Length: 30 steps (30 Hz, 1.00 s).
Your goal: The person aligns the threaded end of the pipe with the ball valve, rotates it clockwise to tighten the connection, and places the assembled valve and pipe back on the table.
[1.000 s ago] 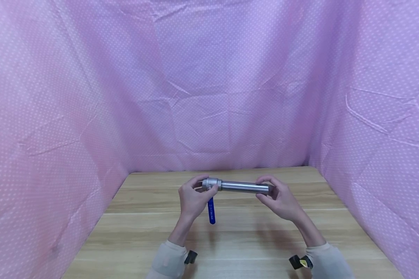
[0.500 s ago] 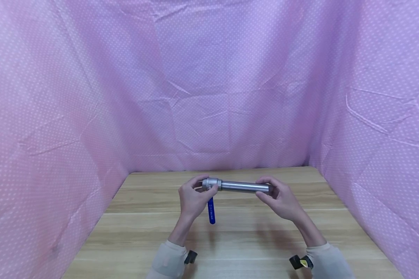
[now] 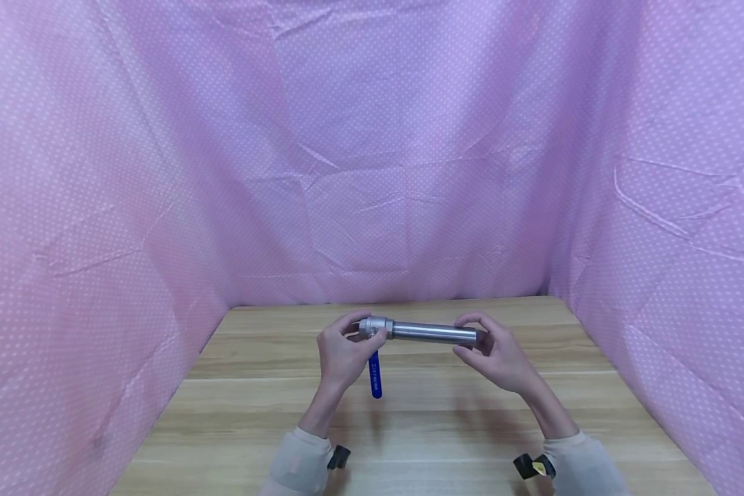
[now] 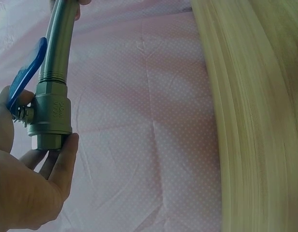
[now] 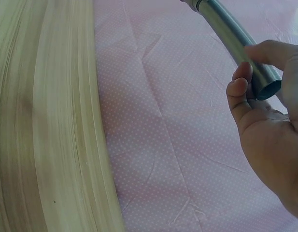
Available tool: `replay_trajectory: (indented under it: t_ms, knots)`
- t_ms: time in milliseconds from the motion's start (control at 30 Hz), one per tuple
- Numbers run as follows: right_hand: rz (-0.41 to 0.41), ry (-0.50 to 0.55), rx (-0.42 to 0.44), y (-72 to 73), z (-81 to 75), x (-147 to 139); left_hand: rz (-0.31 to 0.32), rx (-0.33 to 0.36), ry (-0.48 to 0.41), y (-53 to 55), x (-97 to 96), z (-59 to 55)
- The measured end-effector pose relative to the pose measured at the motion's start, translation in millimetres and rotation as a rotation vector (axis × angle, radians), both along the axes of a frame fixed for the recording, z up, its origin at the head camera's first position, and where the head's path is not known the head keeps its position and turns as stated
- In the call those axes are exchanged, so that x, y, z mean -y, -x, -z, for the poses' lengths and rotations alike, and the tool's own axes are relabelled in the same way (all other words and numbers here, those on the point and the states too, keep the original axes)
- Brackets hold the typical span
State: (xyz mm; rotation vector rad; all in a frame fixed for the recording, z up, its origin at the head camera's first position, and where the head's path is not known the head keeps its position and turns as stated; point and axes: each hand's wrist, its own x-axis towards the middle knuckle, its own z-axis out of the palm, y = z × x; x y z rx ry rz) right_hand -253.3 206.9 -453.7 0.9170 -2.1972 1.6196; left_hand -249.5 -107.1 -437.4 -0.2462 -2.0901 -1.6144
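Observation:
Above the table, my left hand (image 3: 344, 355) grips a metal ball valve (image 3: 376, 325) with a blue lever handle (image 3: 375, 375) that points toward me. A straight steel pipe (image 3: 432, 333) runs rightward from the valve, nearly level. In the left wrist view, some thread shows on the pipe (image 4: 59, 43) where it enters the valve's hex end (image 4: 51, 88). My right hand (image 3: 499, 355) holds the pipe's far end between thumb and fingers. That end is hollow and open in the right wrist view, where the right hand (image 5: 269, 116) curls round the pipe (image 5: 231, 38).
Beneath both hands lies a wood-grain table (image 3: 421, 427). Pink dotted cloth (image 3: 372, 172) hangs behind it and along both sides. Each wrist carries a small black camera, one of them at the left sleeve (image 3: 297, 458).
My right thumb and fingers shift slightly on the pipe's end. The left hand and the valve keep their place.

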Motion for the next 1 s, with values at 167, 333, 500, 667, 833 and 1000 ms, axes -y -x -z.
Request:
replay_trajectory:
  t_ms: [167, 333, 500, 667, 833, 1000]
  knots:
    - [-0.002, 0.027, -0.017, 0.7, 0.8, 0.8, 0.002, 0.005, -0.005, -0.2, 0.0, -0.4]
    - [0.010, 0.031, -0.002, -0.5, 0.4, 0.7, 0.006, 0.011, -0.010, 0.4, 0.2, 0.0]
    - [0.041, 0.010, 0.013, -1.3, -1.1, 0.5, -0.001, 0.009, -0.003, 1.1, 0.7, -0.1]
    - [0.079, -0.018, 0.019, -2.0, -2.3, 0.0, -0.003, 0.006, 0.002, 0.5, 0.7, -1.3]
    - [0.065, -0.007, 0.029, -1.7, -2.2, 0.5, 0.000, 0.003, -0.002, 1.1, 1.0, -0.6]
    - [0.016, 0.030, 0.040, -0.8, -0.9, 0.5, -0.001, 0.007, 0.002, 1.2, 1.1, 0.0]
